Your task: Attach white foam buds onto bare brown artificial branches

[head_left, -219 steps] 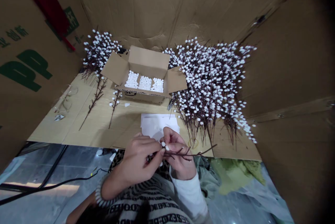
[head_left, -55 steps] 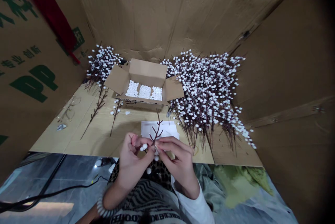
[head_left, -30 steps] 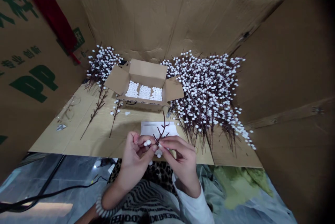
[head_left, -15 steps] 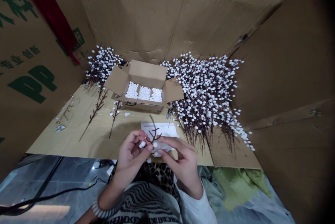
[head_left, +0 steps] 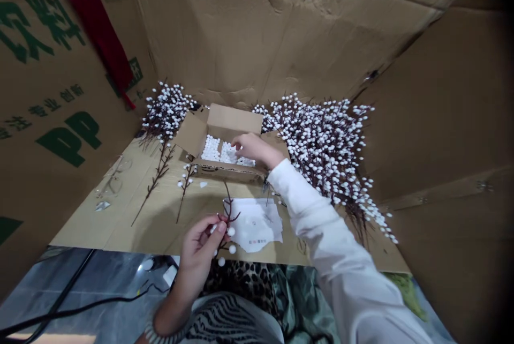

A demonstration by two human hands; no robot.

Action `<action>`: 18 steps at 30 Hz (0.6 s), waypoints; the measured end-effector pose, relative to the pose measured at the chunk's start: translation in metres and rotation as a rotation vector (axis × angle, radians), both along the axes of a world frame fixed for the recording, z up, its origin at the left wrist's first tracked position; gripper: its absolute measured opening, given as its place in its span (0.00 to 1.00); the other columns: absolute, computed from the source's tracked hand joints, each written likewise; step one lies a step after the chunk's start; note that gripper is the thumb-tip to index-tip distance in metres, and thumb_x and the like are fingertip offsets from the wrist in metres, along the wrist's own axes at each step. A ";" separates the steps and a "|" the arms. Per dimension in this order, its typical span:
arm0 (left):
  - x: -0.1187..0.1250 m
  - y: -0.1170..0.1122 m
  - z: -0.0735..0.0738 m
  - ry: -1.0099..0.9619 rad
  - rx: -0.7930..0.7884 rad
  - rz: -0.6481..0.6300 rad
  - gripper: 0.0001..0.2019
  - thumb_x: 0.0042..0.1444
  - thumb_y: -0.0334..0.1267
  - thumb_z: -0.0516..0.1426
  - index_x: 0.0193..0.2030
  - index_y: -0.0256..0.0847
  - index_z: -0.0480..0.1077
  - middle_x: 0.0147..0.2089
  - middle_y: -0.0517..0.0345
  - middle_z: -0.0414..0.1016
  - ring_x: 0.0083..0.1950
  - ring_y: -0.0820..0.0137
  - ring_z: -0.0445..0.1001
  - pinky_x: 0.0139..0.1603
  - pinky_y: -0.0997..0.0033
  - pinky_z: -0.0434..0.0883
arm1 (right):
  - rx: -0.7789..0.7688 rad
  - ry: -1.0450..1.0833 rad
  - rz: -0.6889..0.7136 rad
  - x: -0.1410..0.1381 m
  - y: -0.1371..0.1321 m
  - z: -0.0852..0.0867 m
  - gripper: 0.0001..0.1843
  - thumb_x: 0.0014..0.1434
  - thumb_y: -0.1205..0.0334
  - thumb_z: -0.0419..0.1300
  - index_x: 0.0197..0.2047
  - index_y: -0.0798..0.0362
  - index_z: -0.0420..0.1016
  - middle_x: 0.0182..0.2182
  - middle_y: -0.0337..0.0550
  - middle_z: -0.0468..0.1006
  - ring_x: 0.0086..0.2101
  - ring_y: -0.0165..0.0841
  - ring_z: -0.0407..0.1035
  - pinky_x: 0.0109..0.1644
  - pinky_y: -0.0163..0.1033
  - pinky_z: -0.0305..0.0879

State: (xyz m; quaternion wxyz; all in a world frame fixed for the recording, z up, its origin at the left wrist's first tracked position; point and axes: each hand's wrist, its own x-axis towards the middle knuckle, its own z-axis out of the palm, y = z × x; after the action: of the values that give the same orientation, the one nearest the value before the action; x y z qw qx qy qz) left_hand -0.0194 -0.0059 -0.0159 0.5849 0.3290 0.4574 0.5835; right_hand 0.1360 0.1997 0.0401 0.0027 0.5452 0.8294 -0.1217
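My left hand (head_left: 196,247) grips a thin dark brown twig (head_left: 228,210) near the front of the board, and several white foam balls (head_left: 232,231) sit on its lower stems. My right hand (head_left: 251,147) reaches over the front of an open cardboard box (head_left: 236,118), its fingers just above the white foam balls (head_left: 212,150) packed inside. I cannot tell whether those fingers touch a ball.
A large heap of finished white-budded branches (head_left: 321,151) lies right of the box, with a smaller heap (head_left: 166,111) to its left. Two loose twigs (head_left: 158,175) and a sheet of white paper (head_left: 257,225) lie on the cardboard board (head_left: 120,215).
My right hand has let go of the twig and moved forward from it to above the box. My left hand keeps the twig, now lower and nearer the paper's left edge.
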 end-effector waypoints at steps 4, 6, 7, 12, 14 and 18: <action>-0.005 -0.001 0.000 -0.024 -0.015 -0.039 0.12 0.45 0.47 0.67 0.29 0.40 0.78 0.30 0.59 0.78 0.25 0.76 0.72 0.27 0.80 0.72 | -0.145 -0.154 0.056 -0.013 0.024 -0.030 0.16 0.60 0.60 0.61 0.50 0.54 0.72 0.48 0.48 0.75 0.46 0.38 0.72 0.49 0.47 0.70; -0.008 0.000 0.000 -0.023 -0.013 -0.040 0.12 0.46 0.47 0.66 0.29 0.40 0.78 0.30 0.60 0.77 0.26 0.76 0.72 0.27 0.82 0.71 | -0.166 -0.187 0.077 -0.015 0.025 -0.040 0.16 0.63 0.57 0.58 0.53 0.53 0.69 0.51 0.47 0.72 0.46 0.38 0.71 0.48 0.48 0.71; -0.008 0.000 0.000 -0.021 -0.012 -0.041 0.12 0.46 0.47 0.66 0.29 0.40 0.78 0.30 0.60 0.77 0.27 0.76 0.72 0.27 0.82 0.70 | -0.165 -0.192 0.085 -0.015 0.025 -0.043 0.16 0.63 0.57 0.58 0.53 0.53 0.69 0.51 0.47 0.72 0.46 0.38 0.71 0.48 0.48 0.71; -0.011 0.003 0.003 0.001 -0.016 -0.079 0.12 0.47 0.47 0.66 0.28 0.39 0.77 0.28 0.61 0.75 0.25 0.77 0.70 0.26 0.82 0.68 | -0.119 -0.150 0.085 -0.013 0.028 -0.048 0.17 0.63 0.57 0.58 0.53 0.53 0.69 0.51 0.48 0.72 0.46 0.38 0.71 0.48 0.48 0.71; -0.010 0.003 0.005 -0.004 -0.027 -0.088 0.12 0.47 0.47 0.66 0.29 0.39 0.77 0.28 0.60 0.75 0.25 0.77 0.70 0.26 0.82 0.68 | -0.091 -0.118 0.066 -0.010 0.031 -0.046 0.17 0.63 0.57 0.58 0.53 0.54 0.69 0.51 0.48 0.72 0.46 0.38 0.71 0.48 0.49 0.71; -0.008 0.001 0.008 -0.007 -0.051 -0.125 0.13 0.47 0.48 0.66 0.28 0.39 0.77 0.26 0.61 0.74 0.24 0.77 0.69 0.25 0.82 0.66 | -0.017 -0.036 0.006 0.002 0.032 -0.033 0.15 0.63 0.57 0.57 0.51 0.55 0.70 0.49 0.47 0.74 0.45 0.36 0.72 0.48 0.48 0.71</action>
State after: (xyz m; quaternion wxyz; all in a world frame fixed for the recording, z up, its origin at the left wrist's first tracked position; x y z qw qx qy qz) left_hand -0.0275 -0.0044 -0.0080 0.6299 0.3401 0.4486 0.5351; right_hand 0.1381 0.2319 0.0067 0.0224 0.5446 0.8299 -0.1189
